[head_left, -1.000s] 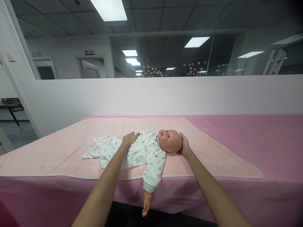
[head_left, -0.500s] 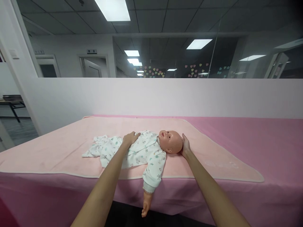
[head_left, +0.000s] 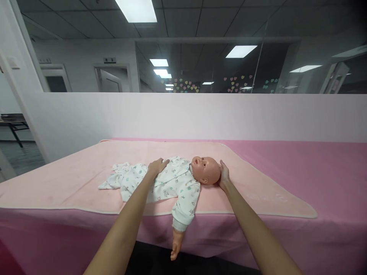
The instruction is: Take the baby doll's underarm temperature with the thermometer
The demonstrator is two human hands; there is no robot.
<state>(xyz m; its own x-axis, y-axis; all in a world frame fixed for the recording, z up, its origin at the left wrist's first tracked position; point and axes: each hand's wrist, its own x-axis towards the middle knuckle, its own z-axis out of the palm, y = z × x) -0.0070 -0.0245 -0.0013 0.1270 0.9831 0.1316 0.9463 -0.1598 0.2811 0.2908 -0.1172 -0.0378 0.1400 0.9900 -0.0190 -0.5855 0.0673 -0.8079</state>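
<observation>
A baby doll (head_left: 172,187) in a white printed romper lies on its back on a peach blanket (head_left: 71,172). Its head (head_left: 209,171) points right, and one arm hangs over the front edge of the table. My left hand (head_left: 158,166) rests on the doll's middle, fingers laid over the cloth and partly hidden by the back of the hand. Against the crown of the doll's head lies my right hand (head_left: 224,174), its fingers stretched out and touching the head. The romper's legs (head_left: 114,178) lie loosely toward the left.
Under the blanket, a pink cloth (head_left: 329,179) covers the table and drapes down its front. A low white wall (head_left: 200,116) with glass above stands behind. On the far left, a dark stack (head_left: 12,117) sits on a side table.
</observation>
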